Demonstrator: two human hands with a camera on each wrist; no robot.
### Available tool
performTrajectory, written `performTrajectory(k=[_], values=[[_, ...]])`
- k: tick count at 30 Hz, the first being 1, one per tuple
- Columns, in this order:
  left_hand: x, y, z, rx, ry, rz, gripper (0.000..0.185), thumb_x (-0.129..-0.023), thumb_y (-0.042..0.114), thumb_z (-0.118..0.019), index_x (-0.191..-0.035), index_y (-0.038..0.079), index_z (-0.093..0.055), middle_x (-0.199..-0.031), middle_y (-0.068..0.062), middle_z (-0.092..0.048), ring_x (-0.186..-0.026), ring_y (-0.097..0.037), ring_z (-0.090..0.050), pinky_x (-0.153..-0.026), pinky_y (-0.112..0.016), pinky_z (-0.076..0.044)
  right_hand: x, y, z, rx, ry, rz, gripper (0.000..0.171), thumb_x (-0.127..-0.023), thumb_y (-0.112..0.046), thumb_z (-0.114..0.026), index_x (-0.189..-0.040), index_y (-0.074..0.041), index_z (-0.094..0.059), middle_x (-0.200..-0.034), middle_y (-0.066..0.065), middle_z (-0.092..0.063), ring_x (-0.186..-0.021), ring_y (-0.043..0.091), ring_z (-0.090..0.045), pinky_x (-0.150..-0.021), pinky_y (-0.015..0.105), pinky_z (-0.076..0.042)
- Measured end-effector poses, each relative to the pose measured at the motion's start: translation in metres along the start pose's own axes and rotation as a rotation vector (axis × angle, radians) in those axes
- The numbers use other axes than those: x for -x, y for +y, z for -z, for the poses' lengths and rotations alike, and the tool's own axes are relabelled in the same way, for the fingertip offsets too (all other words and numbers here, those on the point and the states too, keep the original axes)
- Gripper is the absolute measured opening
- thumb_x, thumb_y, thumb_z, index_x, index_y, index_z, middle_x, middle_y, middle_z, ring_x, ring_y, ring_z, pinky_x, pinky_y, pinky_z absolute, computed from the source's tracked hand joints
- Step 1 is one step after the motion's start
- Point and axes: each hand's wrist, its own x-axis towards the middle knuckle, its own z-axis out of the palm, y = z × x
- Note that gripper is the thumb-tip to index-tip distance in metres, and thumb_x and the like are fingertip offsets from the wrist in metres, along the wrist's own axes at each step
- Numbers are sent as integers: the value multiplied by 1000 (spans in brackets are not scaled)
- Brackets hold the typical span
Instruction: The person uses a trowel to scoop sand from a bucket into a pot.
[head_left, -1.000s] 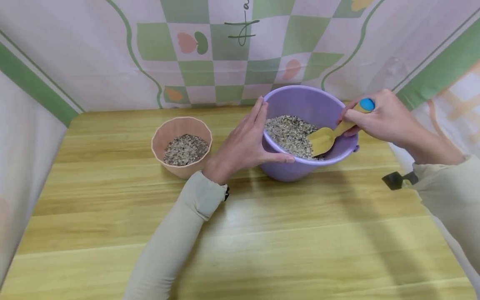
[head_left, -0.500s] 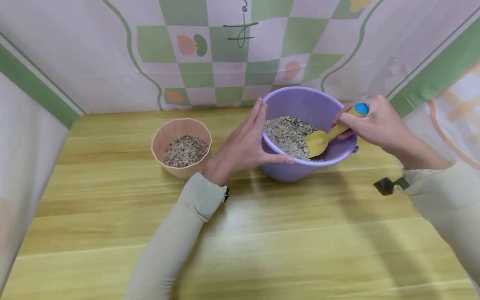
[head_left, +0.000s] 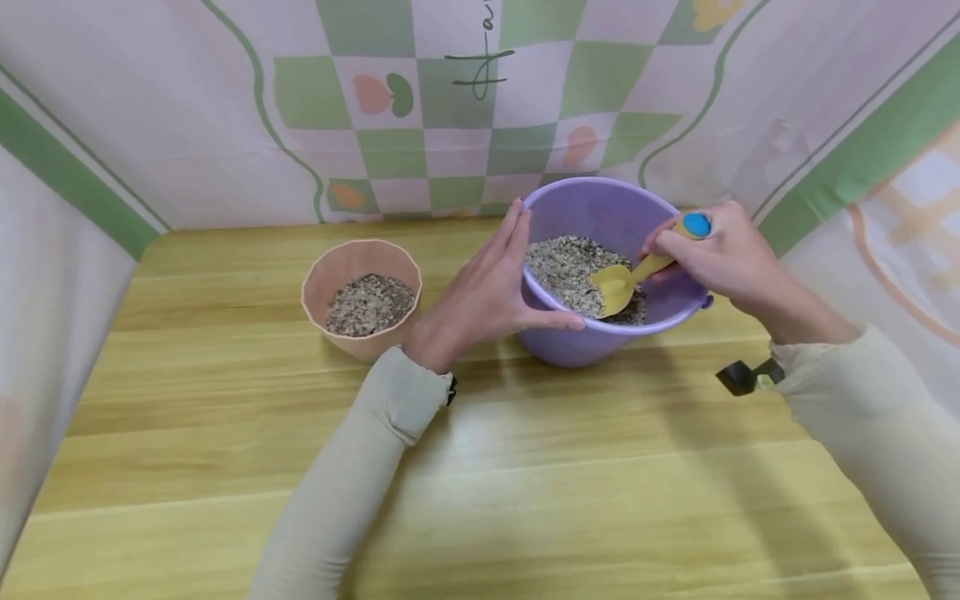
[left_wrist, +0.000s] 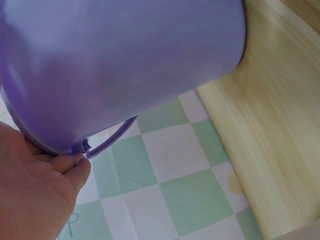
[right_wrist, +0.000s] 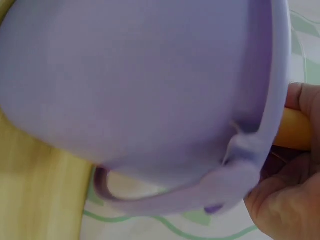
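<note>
Scoop [head_left: 617, 286] in purple bucket's [head_left: 660, 304] grain [head_left: 564, 258]

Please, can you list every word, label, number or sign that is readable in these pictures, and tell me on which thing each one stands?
Backdrop cloth: dark handwritten strokes at the top edge, cut off by the frame, not readable.
Purple bucket, pink cup, yellow scoop: no text visible.

Both forearms, in pale sleeves, reach in from the lower edge of the head view. The left hand [head_left: 483, 292] sits at frame centre, fingers straight and together, thumb spread to the right. The right hand [head_left: 720, 250], at upper right, has its fingers curled in a grip.
</note>
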Motion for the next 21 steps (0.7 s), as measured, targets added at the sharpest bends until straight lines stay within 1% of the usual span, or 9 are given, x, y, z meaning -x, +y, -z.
performTrajectory(k=[7, 12, 16, 18, 21], values=[[-1, 1, 0, -6, 0, 3, 148, -59, 87, -68, -158, 15, 13, -163, 4, 22, -151, -19, -3, -120, -40, -18, -6, 0, -3, -72, 24, -39, 22, -97, -9, -60, -89, 2, -76, -78, 6, -76, -61, 21, -72, -56, 38, -58], [0, 1, 1, -10, 11, -3, 147, -59, 86, -69, -159, 13, 11, -163, 3, 21, -151, -18, -2, -120, -39, -18, -6, -3, -7, -69, 27, -6, 23, -97, -9, -59, -90, 4, -76, -80, 7, -76, -60, 20, -72, -57, 37, -59], [1, 1, 1, -9, -2, -2, 147, -59, 87, -69, -159, 13, 11, -163, 3, 22, -151, -18, -1, -120, -39, -17, -5, -1, -8, -106, 25, 1, 24, -98, -8, -58, -89, 6, -75, -81, 8, -76, -60, 20, -72, -58, 36, -58], [1, 1, 0, -9, -6, 1, 147, -59, 87, -69, -159, 14, 11, -162, 4, 23, -151, -18, -1, -120, -39, -17, -4, 1, -9, -126, 32, 9, 25, -98, -7, -58, -88, 8, -74, -80, 9, -76, -59, 20, -72, -57, 36, -58], [1, 1, 0, -7, -4, 1, 146, -60, 87, -68, -159, 14, 11, -163, 4, 23, -151, -18, -2, -120, -40, -17, -4, 0, -12, -124, 55, 28, 25, -98, -7, -58, -87, 9, -74, -78, 9, -75, -57, 18, -71, -56, 35, -58]])
